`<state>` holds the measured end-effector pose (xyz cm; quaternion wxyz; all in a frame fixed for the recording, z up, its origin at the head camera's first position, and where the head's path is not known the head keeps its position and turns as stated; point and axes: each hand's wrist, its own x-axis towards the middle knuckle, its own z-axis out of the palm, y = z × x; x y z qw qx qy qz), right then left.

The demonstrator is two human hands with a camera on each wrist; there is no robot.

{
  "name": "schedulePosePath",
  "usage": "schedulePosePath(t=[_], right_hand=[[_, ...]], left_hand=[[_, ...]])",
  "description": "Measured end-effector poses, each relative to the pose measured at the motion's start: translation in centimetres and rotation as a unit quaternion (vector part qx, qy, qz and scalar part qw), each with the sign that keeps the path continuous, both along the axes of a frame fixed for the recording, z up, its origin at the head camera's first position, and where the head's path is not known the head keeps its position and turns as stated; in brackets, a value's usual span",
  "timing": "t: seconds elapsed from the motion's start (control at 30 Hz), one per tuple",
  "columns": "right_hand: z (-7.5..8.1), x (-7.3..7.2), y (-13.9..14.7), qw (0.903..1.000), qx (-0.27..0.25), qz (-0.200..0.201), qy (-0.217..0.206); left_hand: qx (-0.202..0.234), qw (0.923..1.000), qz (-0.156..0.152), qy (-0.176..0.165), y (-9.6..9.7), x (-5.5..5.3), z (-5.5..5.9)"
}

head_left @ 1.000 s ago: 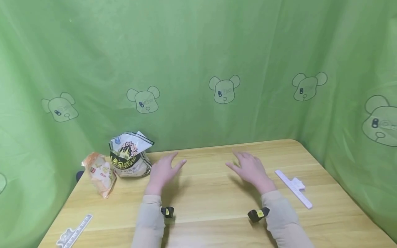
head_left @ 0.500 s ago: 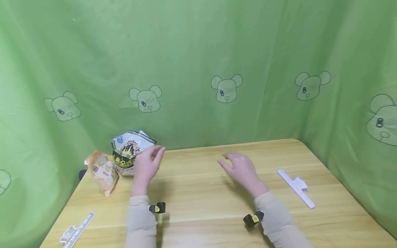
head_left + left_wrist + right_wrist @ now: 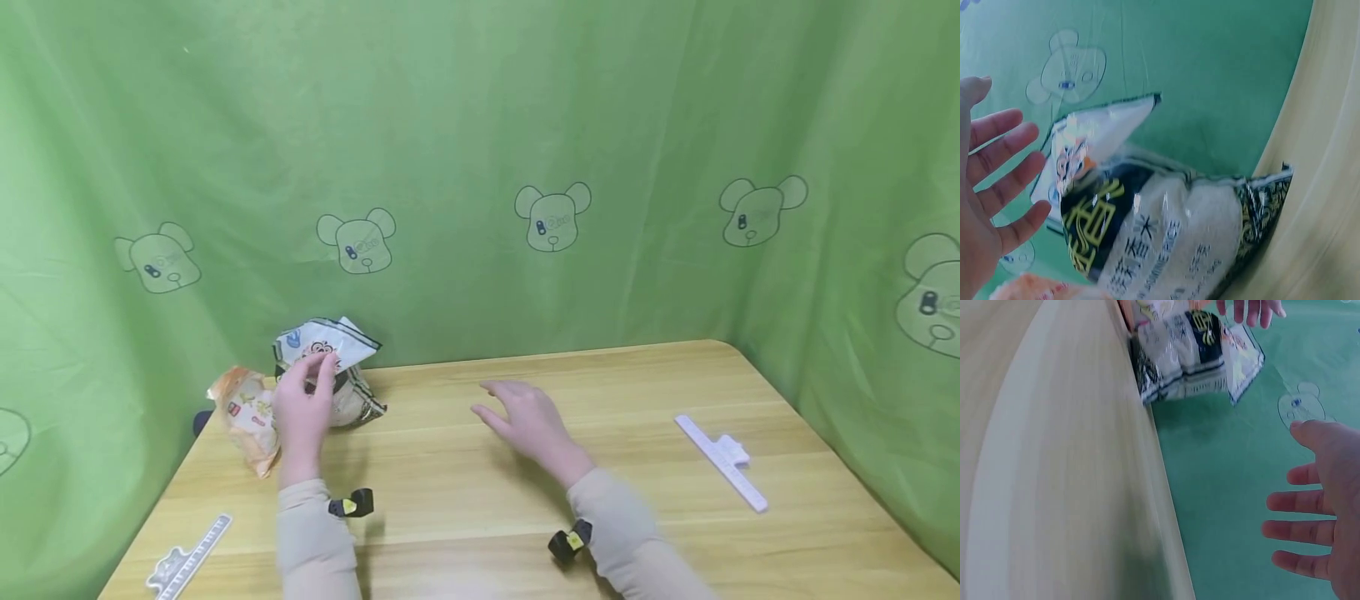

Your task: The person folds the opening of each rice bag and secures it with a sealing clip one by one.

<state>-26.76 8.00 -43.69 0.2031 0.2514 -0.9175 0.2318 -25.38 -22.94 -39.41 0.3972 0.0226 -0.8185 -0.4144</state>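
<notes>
At the back left of the table stands a bag of jasmine rice [image 3: 352, 406], white and black, its top folded over to one side. My left hand [image 3: 303, 404] is in front of it in the head view, overlapping the bag. In the left wrist view the left hand's fingers [image 3: 1013, 181] are spread and relaxed beside the rice bag [image 3: 1166, 225], holding nothing. An orange and white snack-like packet [image 3: 247, 417] leans just left of that hand. My right hand [image 3: 528, 421] hovers over the middle of the table, fingers extended, with nothing in it.
A lilac bar clip [image 3: 722, 462] lies on the right of the wooden table [image 3: 465, 517]. Another clip, clear and white [image 3: 189, 560], lies at the front left. A green curtain [image 3: 465, 125] with bear heads hangs behind the table.
My left hand has moved left, from beside the rice bag to in front of it. My right hand has shifted left toward the table's middle. Bags and clips stay in place.
</notes>
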Motion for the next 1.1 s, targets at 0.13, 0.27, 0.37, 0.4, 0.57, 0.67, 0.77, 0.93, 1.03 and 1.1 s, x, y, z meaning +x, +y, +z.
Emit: schedulePosePath(t=[0.13, 0.27, 0.37, 0.4, 0.57, 0.67, 0.77, 0.93, 1.03, 1.1], right_hand=[[0.0, -0.3, -2.1, 0.9998, -0.004, 0.010, -0.016], [0.0, -0.5, -4.1, 0.9989, -0.007, 0.021, -0.042], [-0.1, -0.6, -5.5, 0.9970, -0.017, 0.034, -0.067], [-0.1, -0.6, -5.9, 0.9963, -0.018, 0.037, -0.075], [-0.6, -0.9, -8.1, 0.9915, -0.022, 0.046, -0.119], [-0.9, -1.0, -9.3, 0.9881, -0.028, 0.051, -0.142], [-1.0, -1.0, -10.6, 0.9843, -0.048, 0.067, -0.156], [-1.4, -1.1, -12.6, 0.9716, -0.103, 0.101, -0.187], [-1.8, -1.0, -13.6, 0.9618, -0.133, 0.113, -0.211], [-2.0, -0.9, -14.2, 0.9559, -0.150, 0.117, -0.223]], left_hand=[[0.031, 0.9993, 0.016, -0.010, -1.1, -0.1, -0.5], [0.057, 0.9975, 0.030, -0.030, -2.0, -0.1, -1.1], [0.070, 0.9960, 0.033, -0.044, -2.6, -0.2, -1.6], [0.074, 0.9954, 0.034, -0.051, -2.8, -0.2, -1.8], [0.088, 0.9929, 0.027, -0.076, -3.6, -0.3, -2.5], [0.092, 0.9914, 0.018, -0.091, -3.9, -0.4, -3.0], [0.098, 0.9897, 0.010, -0.103, -4.3, -0.5, -3.4], [0.115, 0.9858, -0.005, -0.122, -4.6, -0.7, -4.2], [0.131, 0.9817, -0.017, -0.137, -4.7, -0.7, -4.7], [0.146, 0.9783, -0.026, -0.145, -4.7, -0.7, -5.0]])
